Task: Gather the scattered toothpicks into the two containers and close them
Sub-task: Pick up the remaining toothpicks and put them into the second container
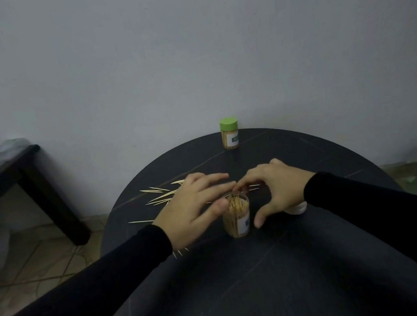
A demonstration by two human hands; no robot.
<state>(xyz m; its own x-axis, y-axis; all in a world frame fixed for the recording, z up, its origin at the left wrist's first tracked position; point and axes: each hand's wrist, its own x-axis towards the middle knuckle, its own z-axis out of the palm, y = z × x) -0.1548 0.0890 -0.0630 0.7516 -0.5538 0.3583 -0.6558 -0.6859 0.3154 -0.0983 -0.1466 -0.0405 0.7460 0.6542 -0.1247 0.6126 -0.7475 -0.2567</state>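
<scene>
Roughly halfway: one clear plastic toothpick jar with a green lid [229,133] stood closed at the round black table's [307,264] far edge, while a second, uncapped clear jar [236,214] sat mid-table, nearly full. About ten loose wooden toothpicks [160,195] lay toward the left edge — a white cap [298,209] waited right. Both hands, left [195,206] and right [274,189], hovered with loosely spread fingers over the jar's mouth; I couldn't tell what they pinched.

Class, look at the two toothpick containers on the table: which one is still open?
The near container, between the two hands, is open, toothpicks showing at its mouth. The far container by the wall wears a green lid.
</scene>
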